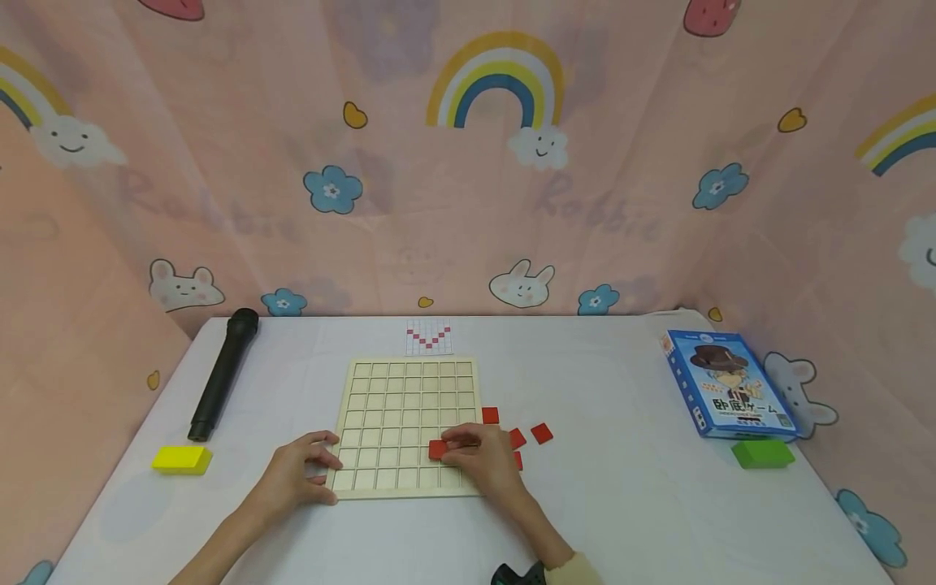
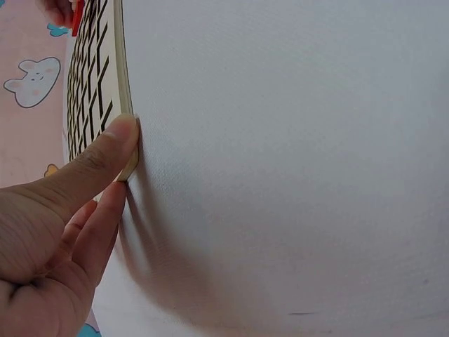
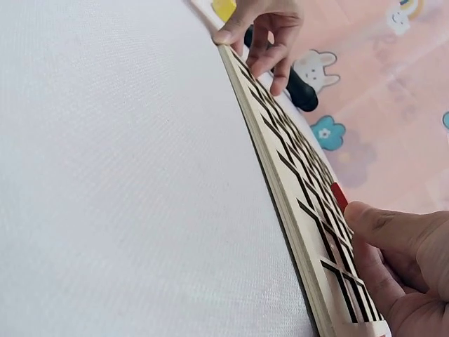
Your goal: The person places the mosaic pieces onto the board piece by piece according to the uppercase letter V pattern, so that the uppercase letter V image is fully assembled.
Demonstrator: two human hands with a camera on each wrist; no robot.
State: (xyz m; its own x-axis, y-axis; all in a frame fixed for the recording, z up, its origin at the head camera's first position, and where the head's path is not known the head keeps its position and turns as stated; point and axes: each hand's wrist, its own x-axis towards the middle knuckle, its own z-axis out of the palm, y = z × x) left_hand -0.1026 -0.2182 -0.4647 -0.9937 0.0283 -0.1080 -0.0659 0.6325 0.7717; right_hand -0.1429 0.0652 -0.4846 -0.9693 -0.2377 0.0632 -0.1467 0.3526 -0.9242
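A pale wooden grid board lies flat on the white table, its grid lines forming rows of square cells. My left hand holds the board's near left corner; in the left wrist view the thumb presses on the corner with the fingers beside it. Over the lower right part of the grid, my right hand pinches a red square tile between thumb and fingertips. From the right wrist view, the red tile stands tilted up above the cells. No tile shows lying in the visible cells.
Several loose red tiles lie right of the board, some partly behind the right hand. Beyond the board is a pattern card with a red V. A black microphone and yellow block are left; a blue box and green block are right.
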